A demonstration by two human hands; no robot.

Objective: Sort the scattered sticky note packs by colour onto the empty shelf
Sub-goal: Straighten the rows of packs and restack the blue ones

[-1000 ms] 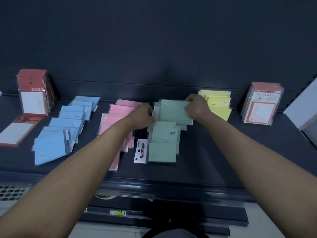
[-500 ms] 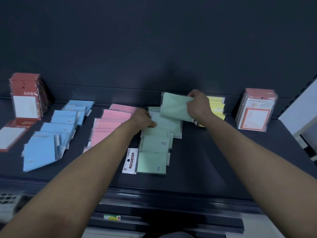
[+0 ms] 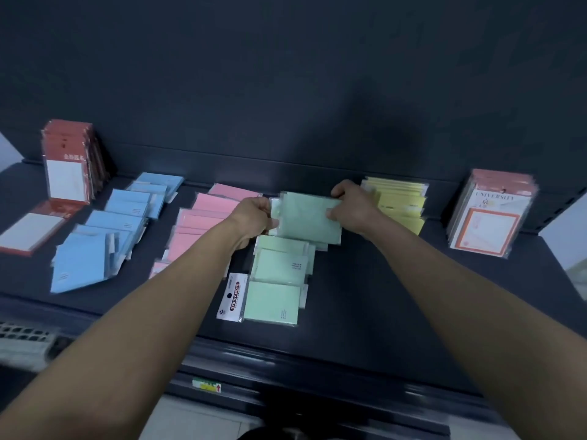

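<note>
A stationery shop — display shelf (image 3: 397, 296), packaged notepads (image 3: 490, 220), price tag (image 3: 206, 385).

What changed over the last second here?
The right hand, which had lifted the green pack alone, lowered it back over the rear of the green row, and the left hand gripped it again. Blue packs, pink packs and yellow packs stayed put.

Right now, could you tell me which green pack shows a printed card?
The green pack nearest the front edge of the shelf: a white STICKY NOTE card shows at its left side; the others show none.
</note>
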